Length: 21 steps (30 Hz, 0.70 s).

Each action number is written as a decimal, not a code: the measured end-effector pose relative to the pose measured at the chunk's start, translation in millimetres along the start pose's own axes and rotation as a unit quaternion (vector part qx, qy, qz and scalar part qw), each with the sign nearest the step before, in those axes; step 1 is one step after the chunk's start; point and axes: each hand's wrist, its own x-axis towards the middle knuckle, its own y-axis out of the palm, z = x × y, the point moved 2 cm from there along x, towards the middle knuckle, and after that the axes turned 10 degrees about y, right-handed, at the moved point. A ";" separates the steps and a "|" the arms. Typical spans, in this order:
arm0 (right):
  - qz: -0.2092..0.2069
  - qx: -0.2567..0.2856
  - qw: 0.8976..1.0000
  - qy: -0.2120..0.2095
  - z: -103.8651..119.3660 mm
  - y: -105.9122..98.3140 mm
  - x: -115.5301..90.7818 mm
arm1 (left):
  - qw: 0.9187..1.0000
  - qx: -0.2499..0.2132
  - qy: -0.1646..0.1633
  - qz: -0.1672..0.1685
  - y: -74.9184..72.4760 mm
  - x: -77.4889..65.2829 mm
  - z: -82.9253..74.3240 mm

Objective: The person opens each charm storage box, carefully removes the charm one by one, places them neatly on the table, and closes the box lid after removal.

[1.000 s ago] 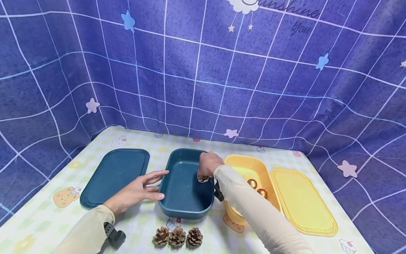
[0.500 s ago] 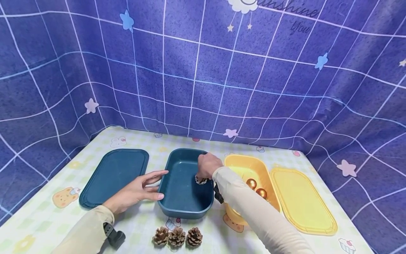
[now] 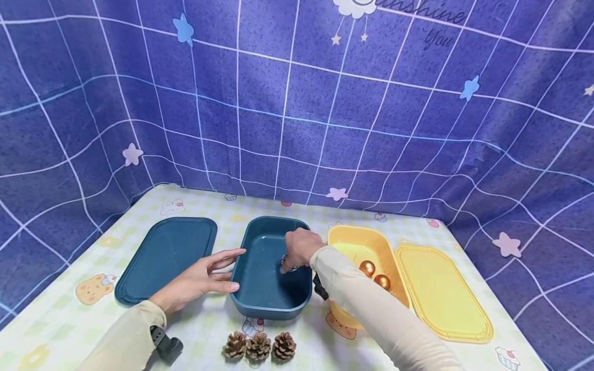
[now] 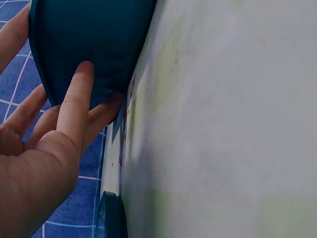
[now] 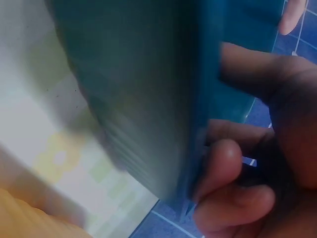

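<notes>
A deep blue box [image 3: 271, 306] stands in the middle of the table. My left hand [image 3: 199, 282] touches its left side with fingers extended and spread; in the left wrist view the thumb lies along the blue wall. My right hand [image 3: 303, 246] reaches over the right rim into the box and holds a pine cone [image 3: 293, 266] low inside, mostly hidden by the fingers. In the right wrist view the hand [image 5: 252, 148] shows past the box wall, with the pine cone out of sight. Three more pine cones [image 3: 259, 346] sit in a row before the box.
A yellow box [image 3: 345, 313] with gold balls [image 3: 367, 268] inside stands close on the right, partly under my right forearm. Its yellow lid [image 3: 445, 293] lies beyond it. A flat blue lid [image 3: 167, 257] lies on the left. A grid-patterned curtain [image 3: 297, 103] rises behind the table.
My right hand has shifted slightly left and lower inside the blue box with the pine cone. The left hand stays at the box's side.
</notes>
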 end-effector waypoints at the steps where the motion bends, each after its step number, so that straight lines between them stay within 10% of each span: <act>1: 0.001 0.001 1.000 -0.003 0.3 0.0 -0.4 | 1.000 0.000 0.000 -0.001 -0.1 -0.1 -0.3; 21: -0.010 0.034 0.998 -0.060 -4.8 -11.9 -4.9 | 1.000 0.009 0.008 -0.002 0.6 0.4 0.1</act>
